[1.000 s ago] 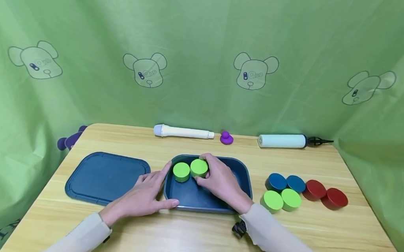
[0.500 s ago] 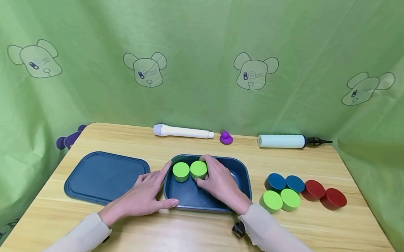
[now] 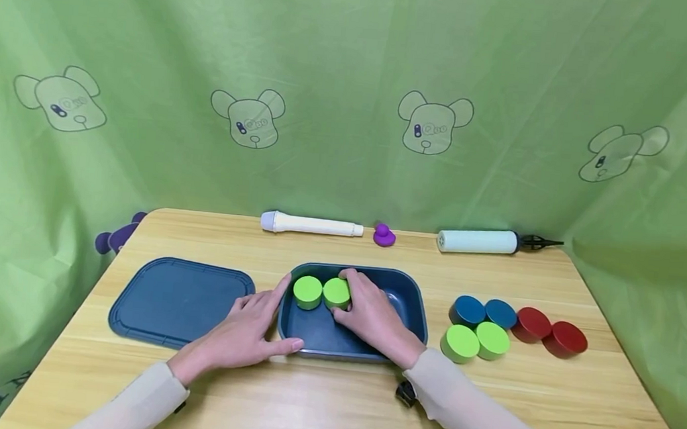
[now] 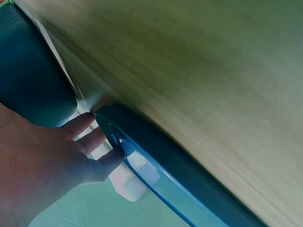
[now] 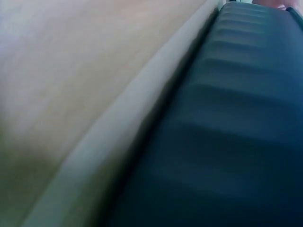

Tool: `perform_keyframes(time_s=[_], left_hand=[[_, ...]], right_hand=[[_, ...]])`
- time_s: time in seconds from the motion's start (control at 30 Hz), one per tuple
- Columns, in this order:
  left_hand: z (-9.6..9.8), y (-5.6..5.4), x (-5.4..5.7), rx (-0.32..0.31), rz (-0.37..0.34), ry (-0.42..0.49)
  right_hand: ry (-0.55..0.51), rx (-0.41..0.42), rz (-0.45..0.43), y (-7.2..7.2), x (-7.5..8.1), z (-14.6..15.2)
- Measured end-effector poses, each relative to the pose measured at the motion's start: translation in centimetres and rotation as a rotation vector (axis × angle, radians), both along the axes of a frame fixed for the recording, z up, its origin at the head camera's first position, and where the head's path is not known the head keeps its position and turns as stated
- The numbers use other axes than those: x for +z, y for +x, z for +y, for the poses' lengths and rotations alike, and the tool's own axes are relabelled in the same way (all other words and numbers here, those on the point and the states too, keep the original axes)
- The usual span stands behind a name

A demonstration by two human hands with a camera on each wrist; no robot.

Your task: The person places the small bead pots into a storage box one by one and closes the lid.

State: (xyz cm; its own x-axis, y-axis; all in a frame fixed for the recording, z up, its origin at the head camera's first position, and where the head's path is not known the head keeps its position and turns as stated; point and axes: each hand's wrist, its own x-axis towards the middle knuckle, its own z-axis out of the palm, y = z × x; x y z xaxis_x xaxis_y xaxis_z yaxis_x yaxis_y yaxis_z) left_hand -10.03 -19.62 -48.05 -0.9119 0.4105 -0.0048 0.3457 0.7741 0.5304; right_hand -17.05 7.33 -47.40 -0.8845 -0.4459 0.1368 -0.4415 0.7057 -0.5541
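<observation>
A dark blue rectangular box stands mid-table with two light green round blocks in it. My right hand reaches into the box, thumb and fingers at the right green block, holding it. The left green block sits beside it in the back left corner. My left hand spreads against the box's left side, index finger along the wall and thumb at the front. In the left wrist view its other fingers lie by the edge of a flat blue lid. The right wrist view shows mostly the box's outer wall.
To the right lie two blue blocks, two red blocks and two more green blocks. A white microphone, a purple knob-like piece and a pale hand pump line the back edge.
The right green block has shifted slightly toward the front of the box along with the right hand, now level with the left block. The left hand stays in place.
</observation>
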Motion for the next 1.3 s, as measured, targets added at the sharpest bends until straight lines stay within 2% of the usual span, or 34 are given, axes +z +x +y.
perform_keyframes(time_s=[0.5,1.3], left_hand=[[0.1,0.0,-0.1,-0.002,0.001,0.006],[0.1,0.0,0.0,-0.002,-0.002,0.004]], right_hand=[[-0.01,-0.025,-0.027,0.3,0.3,0.2],[0.083,-0.09,0.06,2.1,1.5,1.8]])
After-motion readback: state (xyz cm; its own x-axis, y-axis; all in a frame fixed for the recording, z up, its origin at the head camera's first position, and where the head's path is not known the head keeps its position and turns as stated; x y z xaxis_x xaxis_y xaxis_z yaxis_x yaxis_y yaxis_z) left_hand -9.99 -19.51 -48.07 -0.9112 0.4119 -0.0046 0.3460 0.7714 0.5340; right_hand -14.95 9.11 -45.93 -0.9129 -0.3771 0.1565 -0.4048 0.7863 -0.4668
